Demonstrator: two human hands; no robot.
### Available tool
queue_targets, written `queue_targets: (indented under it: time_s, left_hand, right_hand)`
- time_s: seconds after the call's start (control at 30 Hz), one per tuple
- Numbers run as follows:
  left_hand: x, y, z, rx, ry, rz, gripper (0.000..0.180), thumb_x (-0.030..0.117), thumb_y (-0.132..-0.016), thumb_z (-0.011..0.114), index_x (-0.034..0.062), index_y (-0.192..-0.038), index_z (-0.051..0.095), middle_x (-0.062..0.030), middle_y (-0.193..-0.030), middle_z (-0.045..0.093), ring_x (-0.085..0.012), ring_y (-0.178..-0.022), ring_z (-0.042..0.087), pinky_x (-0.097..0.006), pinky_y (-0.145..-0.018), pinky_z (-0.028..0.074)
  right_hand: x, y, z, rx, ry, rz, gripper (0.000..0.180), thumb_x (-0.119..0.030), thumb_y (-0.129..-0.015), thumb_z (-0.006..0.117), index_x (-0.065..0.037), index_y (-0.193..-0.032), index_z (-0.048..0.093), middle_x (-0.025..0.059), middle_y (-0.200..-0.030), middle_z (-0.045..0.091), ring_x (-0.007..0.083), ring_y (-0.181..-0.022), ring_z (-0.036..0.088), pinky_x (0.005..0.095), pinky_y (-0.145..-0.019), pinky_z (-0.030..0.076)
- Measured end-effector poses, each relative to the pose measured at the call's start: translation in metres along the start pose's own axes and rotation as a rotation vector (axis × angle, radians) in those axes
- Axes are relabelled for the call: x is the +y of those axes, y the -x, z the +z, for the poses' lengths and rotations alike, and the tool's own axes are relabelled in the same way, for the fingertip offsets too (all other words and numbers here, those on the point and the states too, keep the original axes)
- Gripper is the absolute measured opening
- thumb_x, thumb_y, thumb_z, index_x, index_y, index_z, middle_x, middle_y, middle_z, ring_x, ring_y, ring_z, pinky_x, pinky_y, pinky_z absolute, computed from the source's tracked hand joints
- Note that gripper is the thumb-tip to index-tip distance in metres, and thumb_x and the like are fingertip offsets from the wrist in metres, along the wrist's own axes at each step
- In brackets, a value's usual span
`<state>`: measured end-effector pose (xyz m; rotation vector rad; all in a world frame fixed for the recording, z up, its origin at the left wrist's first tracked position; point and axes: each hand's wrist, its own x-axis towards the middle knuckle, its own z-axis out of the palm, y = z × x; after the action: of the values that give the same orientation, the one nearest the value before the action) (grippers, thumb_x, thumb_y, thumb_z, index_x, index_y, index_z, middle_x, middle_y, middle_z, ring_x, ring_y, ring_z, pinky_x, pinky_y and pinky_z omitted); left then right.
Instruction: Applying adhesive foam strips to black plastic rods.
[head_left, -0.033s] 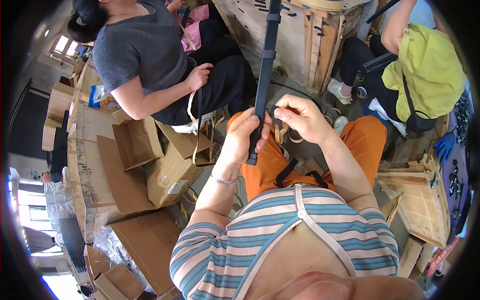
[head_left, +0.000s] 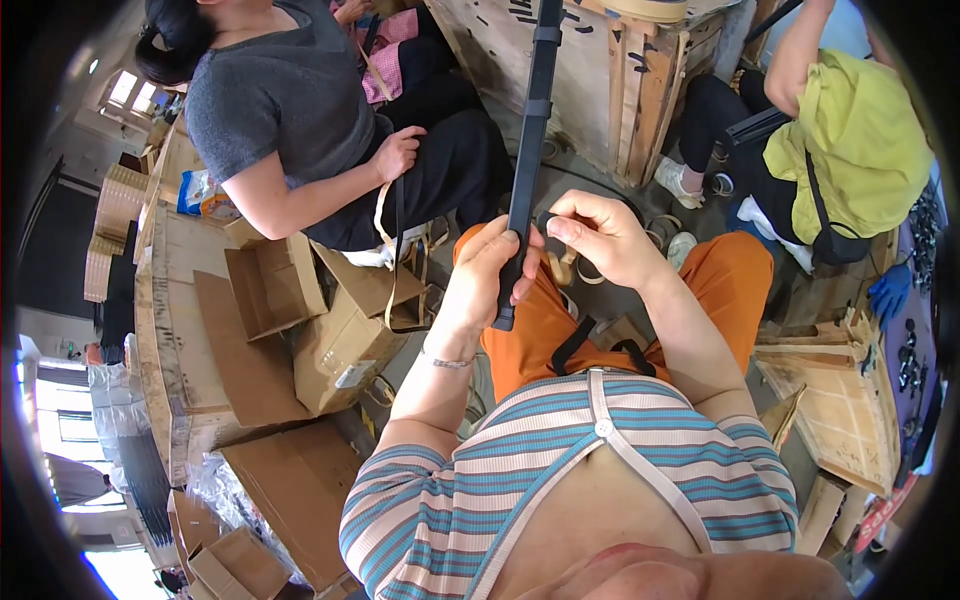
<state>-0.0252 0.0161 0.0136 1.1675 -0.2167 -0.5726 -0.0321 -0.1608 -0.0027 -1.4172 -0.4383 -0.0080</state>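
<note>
Pretty much nothing has moved since the earlier frame, tbh. Both hands and the bar look the same, and the only shift I can spot is a tiny one in the co-worker in the yellow-green top (head_left: 850, 130) and the dark rod (head_left: 772, 22) up by that person's arm.

So, the black bar (head_left: 527, 160): it's up in front of the body, long axis running away from the person with a slight lean to the right, and its far end goes out past the top edge. The left hand (head_left: 490, 265) is wrapped snugly around it close to the near end. The right hand (head_left: 605, 240) is just right of the bar, thumb and fingertips pinched on a small dark piece (head_left: 545, 220). That piece is right beside the bar; can't tell if they're touching. The left fingertips poke out right below it, so they're the main thing crowding that spot.

Orange trousers (head_left: 725, 285) are underneath. Farther out, the bar's upper stretch overlaps a big wooden crate (head_left: 580, 110) in the view. On the left there's a co-worker in grey (head_left: 275, 110) with a dark strap, plus cardboard boxes (head_left: 345, 350). A blue glove (head_left: 888, 292) lies far right.
</note>
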Motion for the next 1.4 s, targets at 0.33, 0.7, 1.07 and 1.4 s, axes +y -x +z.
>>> queue_targets:
  time_s: [0.33, 0.7, 1.07, 1.4]
  left_hand:
    - [-0.002, 0.0, -0.001, -0.008, 0.023, -0.021, 0.022, 0.014, -0.091, 0.034, -0.0002, -0.094, 0.05, -0.0059, -0.065, 0.051, -0.0097, -0.045, 0.042, -0.02, -0.043, 0.033]
    - [-0.001, 0.004, -0.002, -0.01, -0.056, -0.018, 0.022, 0.015, -0.091, 0.033, -0.0004, -0.092, 0.049, -0.0062, -0.065, 0.051, -0.0095, -0.045, 0.041, -0.02, -0.043, 0.033]
    - [0.001, 0.003, 0.0, -0.083, -0.07, -0.017, 0.023, 0.016, -0.09, 0.035, -0.0006, -0.091, 0.05, -0.0067, -0.061, 0.05, -0.0103, -0.042, 0.038, -0.021, -0.04, 0.031]
    - [-0.015, 0.012, 0.003, 0.286, -0.534, 0.395, 0.025, 0.025, -0.087, 0.06, 0.002, -0.084, 0.051, 0.0024, -0.068, 0.051, -0.0044, -0.062, 0.044, -0.019, -0.057, 0.038]
  right_hand:
    - [0.006, -0.003, 0.001, -0.016, 0.09, 0.029, 0.011, -0.008, -0.089, 0.053, 0.0, -0.082, 0.056, 0.001, -0.075, 0.056, 0.0057, -0.068, 0.05, 0.0199, -0.063, 0.041]
    - [0.001, -0.005, 0.006, -0.01, 0.084, 0.053, 0.015, -0.012, -0.087, 0.056, 0.0, -0.078, 0.057, 0.0039, -0.07, 0.06, 0.0072, -0.067, 0.053, 0.023, -0.062, 0.043]
    - [0.004, -0.014, 0.01, -0.024, -0.147, 0.06, 0.009, -0.006, -0.084, 0.052, 0.003, -0.083, 0.054, 0.0031, -0.073, 0.054, 0.009, -0.063, 0.053, 0.0239, -0.06, 0.042]
    - [-0.031, -0.011, 0.013, 0.213, 0.355, -0.291, 0.006, -0.002, -0.077, 0.061, 0.0, -0.079, 0.056, 0.0059, -0.07, 0.049, 0.0133, -0.056, 0.047, 0.0263, -0.05, 0.037]
